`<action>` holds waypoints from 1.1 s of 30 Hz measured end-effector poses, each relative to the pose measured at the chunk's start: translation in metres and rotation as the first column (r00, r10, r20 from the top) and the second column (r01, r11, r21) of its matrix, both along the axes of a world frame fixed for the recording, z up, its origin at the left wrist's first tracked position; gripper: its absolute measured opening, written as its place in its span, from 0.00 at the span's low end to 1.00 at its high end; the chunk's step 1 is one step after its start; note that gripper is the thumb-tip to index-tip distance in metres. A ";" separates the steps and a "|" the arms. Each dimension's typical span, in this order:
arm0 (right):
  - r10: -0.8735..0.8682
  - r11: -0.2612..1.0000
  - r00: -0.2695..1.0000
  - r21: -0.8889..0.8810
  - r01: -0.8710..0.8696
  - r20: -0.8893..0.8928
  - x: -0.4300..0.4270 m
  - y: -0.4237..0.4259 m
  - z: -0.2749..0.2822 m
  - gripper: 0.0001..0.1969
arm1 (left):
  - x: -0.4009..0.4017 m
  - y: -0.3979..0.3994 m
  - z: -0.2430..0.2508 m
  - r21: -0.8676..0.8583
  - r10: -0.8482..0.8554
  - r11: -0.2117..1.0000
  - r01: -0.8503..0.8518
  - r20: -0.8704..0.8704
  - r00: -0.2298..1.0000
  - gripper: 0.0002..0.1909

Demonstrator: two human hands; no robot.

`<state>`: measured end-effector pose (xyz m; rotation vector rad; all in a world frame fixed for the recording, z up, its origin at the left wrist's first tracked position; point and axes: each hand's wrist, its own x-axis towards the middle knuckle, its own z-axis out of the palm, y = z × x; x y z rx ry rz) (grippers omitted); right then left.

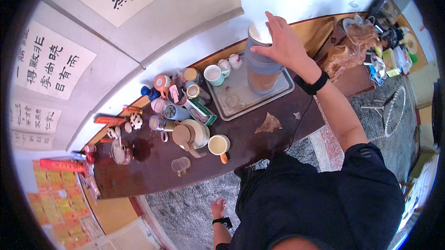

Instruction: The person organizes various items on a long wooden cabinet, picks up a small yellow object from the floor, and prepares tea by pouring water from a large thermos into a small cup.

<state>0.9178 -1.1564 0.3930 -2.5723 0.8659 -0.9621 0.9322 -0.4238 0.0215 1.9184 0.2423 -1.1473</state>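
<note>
My right hand (285,43) is at the top of a tall grey-blue cylindrical container (262,62), thumb and fingers spread apart; whether it touches the rim is unclear. Through the container's lower part something brown shows. It stands on a metal tray (227,115) with a mint-green mug (215,76), two small white cups (230,63) and a clear glass cup (233,101). Low beside my body, above the floor, hangs my left hand (218,208), loosely curled with nothing visible in it.
Left of the tray, several bottles and tumblers (177,111) crowd together near a beige jug (196,134), a yellow mug (219,145) and a glass cup (180,164). A cable (301,124) crosses the dark tabletop (240,131) near a torn brown scrap (269,124). Plastic bags (354,46) lie at right.
</note>
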 end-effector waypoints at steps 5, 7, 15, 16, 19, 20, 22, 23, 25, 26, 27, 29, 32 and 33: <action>0.087 0.994 0.996 0.059 -0.088 0.021 -0.003 -0.016 -0.001 0.51 | -0.057 -0.072 0.010 0.034 0.022 0.999 -0.030 0.203 0.979 0.19; 0.134 0.988 0.990 0.071 -0.137 0.038 -0.004 -0.022 0.006 0.51 | -0.076 -0.081 0.011 0.042 0.025 0.999 -0.034 0.203 0.979 0.20; 0.401 0.912 0.891 -0.188 -0.365 0.215 -0.019 0.021 0.077 0.48 | -0.088 -0.076 0.017 0.151 -0.159 0.981 0.123 0.255 0.954 0.20; 0.455 0.891 0.869 -0.116 -0.440 0.197 -0.018 0.039 0.072 0.47 | -0.091 -0.060 0.008 0.071 -0.014 0.997 -0.001 0.206 0.978 0.20; 0.534 0.836 0.840 0.090 -0.542 0.096 -0.011 0.097 0.007 0.51 | -0.077 -0.069 0.006 0.151 -0.113 0.986 0.075 0.256 0.960 0.22; 0.546 0.769 0.828 0.314 -0.557 0.130 -0.010 0.117 -0.022 0.52 | -0.075 -0.070 0.005 0.150 -0.110 0.986 0.074 0.251 0.962 0.22; 0.475 0.611 0.868 0.657 -0.442 0.143 -0.012 0.147 -0.097 0.54 | -0.062 -0.092 0.013 0.154 -0.157 0.980 0.123 0.235 0.959 0.23; 0.427 0.598 0.901 0.725 -0.341 0.072 -0.011 0.164 -0.121 0.54 | -0.061 -0.087 0.014 0.161 -0.149 0.981 0.113 0.236 0.960 0.23; 0.411 0.611 0.911 0.729 -0.309 0.042 -0.010 0.189 -0.175 0.54 | -0.057 -0.078 0.010 0.110 -0.158 0.985 0.131 0.286 0.945 0.22; 0.341 0.640 0.940 0.734 -0.228 -0.006 -0.017 0.191 -0.204 0.54 | -0.054 -0.091 0.016 0.104 -0.165 0.985 0.139 0.299 0.940 0.22; 0.285 0.655 0.958 0.738 -0.163 -0.042 -0.016 0.198 -0.211 0.54 | -0.053 -0.087 0.016 0.105 -0.163 0.985 0.138 0.300 0.940 0.22; 0.258 0.683 0.964 0.718 -0.134 -0.065 -0.016 0.210 -0.222 0.54 | -0.048 -0.080 0.016 0.130 -0.208 0.976 0.175 0.323 0.923 0.22; 0.226 0.872 0.955 0.478 -0.110 -0.194 -0.017 0.220 -0.259 0.56 | -0.041 -0.089 0.028 0.185 -0.310 0.947 0.261 0.321 0.895 0.23; 0.242 0.879 0.949 0.459 -0.127 -0.203 -0.017 0.222 -0.269 0.58 | -0.037 -0.092 0.033 0.199 -0.343 0.935 0.294 0.292 0.893 0.23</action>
